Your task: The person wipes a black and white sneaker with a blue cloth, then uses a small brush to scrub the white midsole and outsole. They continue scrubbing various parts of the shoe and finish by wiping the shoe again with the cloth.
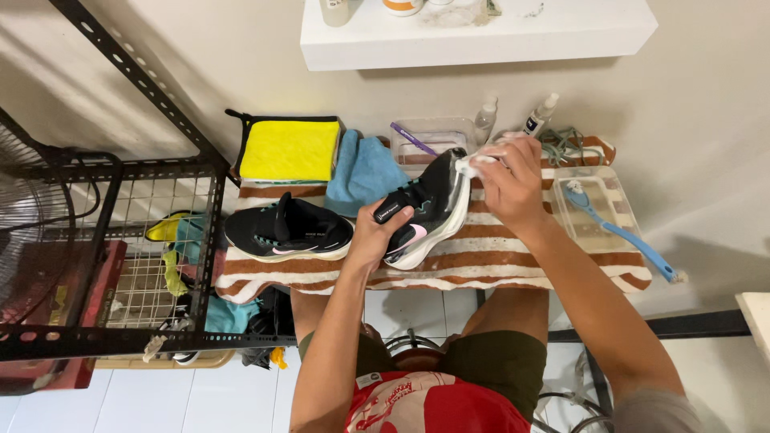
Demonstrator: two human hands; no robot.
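Left hand [370,239] grips the shoe [423,210], tilted above the striped towel [513,265]. Right hand [513,180] pinches what appears to be a white cloth [473,165] against its toe. Risk: loose grip lets the shoe slip.

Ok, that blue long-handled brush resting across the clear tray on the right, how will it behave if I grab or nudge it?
The blue brush looks like thin, rigid plastic, so probably light and stiff. Its handle overhangs the clear tray and the striped towel, so a nudge could pivot or tip it off.
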